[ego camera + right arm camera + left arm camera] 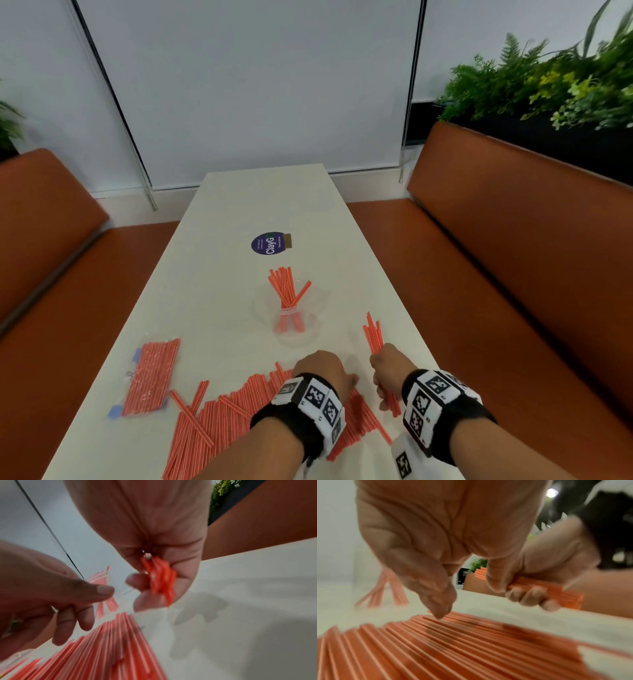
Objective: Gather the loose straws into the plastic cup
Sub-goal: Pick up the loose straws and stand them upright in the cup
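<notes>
The right hand (388, 365) has its fingers curled tight round a small bundle of straws (374, 334), likely so it can carry several at once. The left hand (323, 371) holds nothing, fingertips (439, 613) reaching down to the loose straws (219, 418) fanned on the table (239, 205). The plastic cup (291, 320) stands just beyond, already holding some straws, near a sealed packet (150, 375)
</notes>
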Action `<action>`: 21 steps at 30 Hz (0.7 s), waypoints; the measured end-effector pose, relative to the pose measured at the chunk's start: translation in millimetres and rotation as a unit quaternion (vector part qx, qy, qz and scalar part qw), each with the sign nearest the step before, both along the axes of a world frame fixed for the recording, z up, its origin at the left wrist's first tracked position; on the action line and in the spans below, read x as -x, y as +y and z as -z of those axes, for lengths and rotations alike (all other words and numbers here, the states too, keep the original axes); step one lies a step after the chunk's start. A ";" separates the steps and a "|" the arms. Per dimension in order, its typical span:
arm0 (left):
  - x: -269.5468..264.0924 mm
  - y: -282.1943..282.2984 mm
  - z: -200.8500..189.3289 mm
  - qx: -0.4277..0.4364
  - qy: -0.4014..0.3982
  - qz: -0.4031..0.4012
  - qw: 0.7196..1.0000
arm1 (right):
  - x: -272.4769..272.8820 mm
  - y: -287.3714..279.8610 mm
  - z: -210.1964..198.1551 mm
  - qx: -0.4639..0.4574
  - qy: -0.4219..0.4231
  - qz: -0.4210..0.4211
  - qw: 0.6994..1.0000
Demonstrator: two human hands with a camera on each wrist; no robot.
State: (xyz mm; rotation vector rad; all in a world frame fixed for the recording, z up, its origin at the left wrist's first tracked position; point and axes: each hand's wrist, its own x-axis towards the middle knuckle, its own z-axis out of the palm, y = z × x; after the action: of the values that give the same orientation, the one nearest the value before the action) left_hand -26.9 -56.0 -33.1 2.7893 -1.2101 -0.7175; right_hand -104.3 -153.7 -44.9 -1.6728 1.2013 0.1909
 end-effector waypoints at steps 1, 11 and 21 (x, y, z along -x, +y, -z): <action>2.1 -3.5 0.1 -0.011 -0.017 0.009 1.000 | 2.9 -2.4 4.2 -0.002 -0.004 0.012 1.000; 7.9 -24.4 21.0 -0.008 0.001 -0.011 1.000 | 24.5 -15.4 20.1 -0.024 -0.019 0.043 0.999; 9.1 -32.8 37.2 0.056 0.012 -0.124 0.991 | 23.1 -9.1 13.0 -0.012 0.013 -0.005 1.000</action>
State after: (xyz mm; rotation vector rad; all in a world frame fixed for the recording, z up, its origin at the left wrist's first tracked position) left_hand -36.0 -88.8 -70.3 2.7604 -0.8494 -0.6394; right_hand -127.4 -162.8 -58.0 -1.6602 1.2070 0.2327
